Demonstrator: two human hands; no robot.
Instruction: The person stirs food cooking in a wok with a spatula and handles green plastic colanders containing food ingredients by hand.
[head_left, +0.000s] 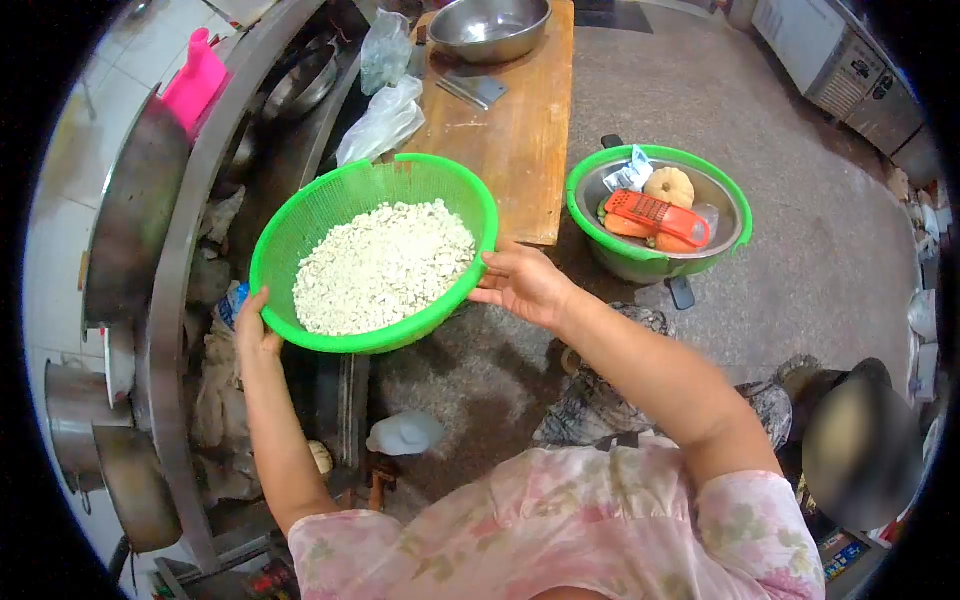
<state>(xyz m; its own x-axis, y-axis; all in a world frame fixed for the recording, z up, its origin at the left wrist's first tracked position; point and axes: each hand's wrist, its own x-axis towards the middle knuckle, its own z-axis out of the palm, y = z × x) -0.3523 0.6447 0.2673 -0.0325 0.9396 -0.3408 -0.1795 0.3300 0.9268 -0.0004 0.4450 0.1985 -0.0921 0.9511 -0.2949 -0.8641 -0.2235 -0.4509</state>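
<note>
I hold a green plastic colander [372, 166] out in front of me, tilted toward me. Small white chopped pieces [385, 268] of some food fill much of its bottom. My left hand [257, 322] grips the rim at the lower left. On the right side, my right hand [527, 284] grasps the rim, thumb and fingers around its edge. Beyond the colander is a wooden board [525, 130] with a flat metal blade [478, 90], perhaps a cleaver, lying on it.
A metal basin [490, 30] sits at the board's far end, beside plastic bags [383, 120]. Right of the board, a green tub [655, 265] holds a metal bowl with an orange grater [655, 215], carrots and a pumpkin [670, 187]. A plastic jug [405, 433] stands below; metal shelving [175, 300] runs along my left.
</note>
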